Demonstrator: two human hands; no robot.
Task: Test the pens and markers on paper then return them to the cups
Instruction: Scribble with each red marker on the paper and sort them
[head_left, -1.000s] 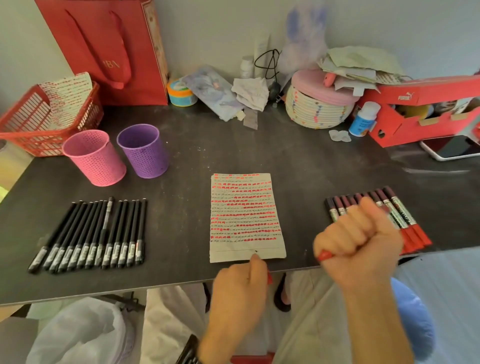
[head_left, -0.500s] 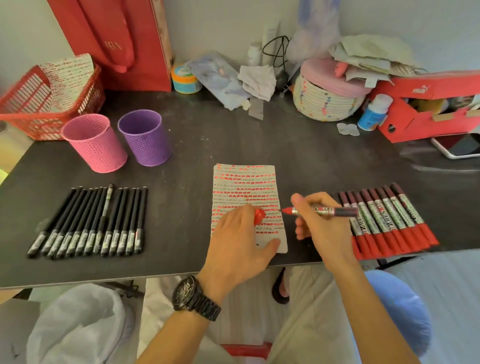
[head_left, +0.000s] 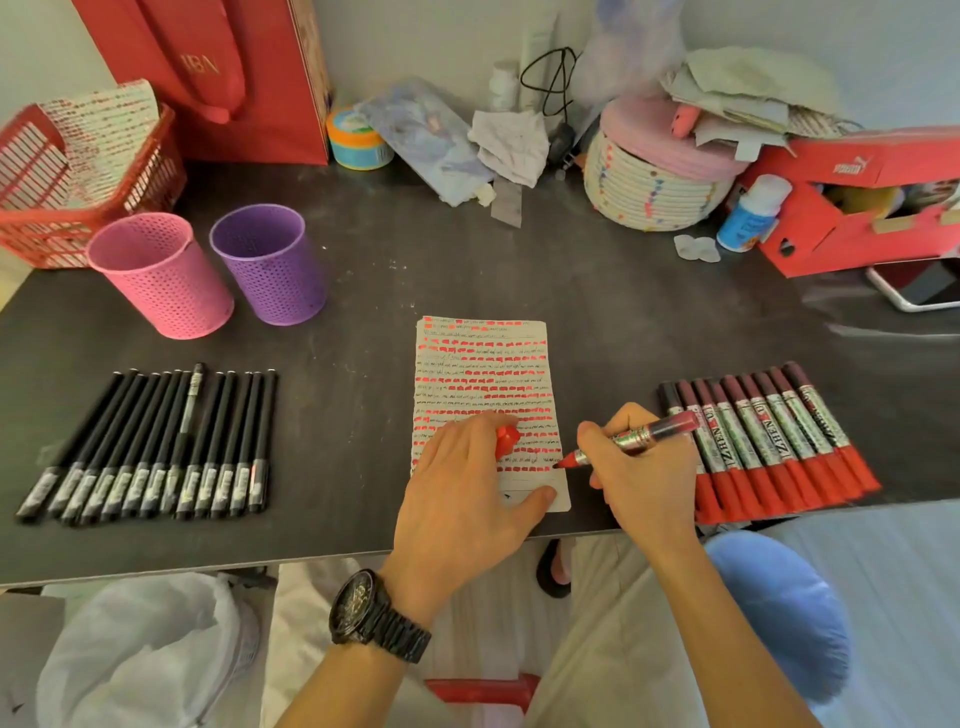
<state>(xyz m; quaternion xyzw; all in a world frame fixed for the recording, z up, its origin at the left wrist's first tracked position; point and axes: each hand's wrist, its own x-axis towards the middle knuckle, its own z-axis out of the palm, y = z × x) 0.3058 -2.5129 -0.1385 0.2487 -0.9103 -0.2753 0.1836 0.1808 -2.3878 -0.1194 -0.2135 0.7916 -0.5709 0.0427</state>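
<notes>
On the dark desk (head_left: 519, 270), the left hand (head_left: 467, 488) pins the paper (head_left: 483, 374) with the red cap (head_left: 506, 440) between its fingers, while the right hand (head_left: 641, 478), clamped on the uncapped red marker (head_left: 631, 439), should drag its tip lightly along the empty bottom line.

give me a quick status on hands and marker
Right hand grips uncapped red marker, tip at lined paper sheet. Left hand pins sheet, holds red cap. Nothing in the way.
</notes>
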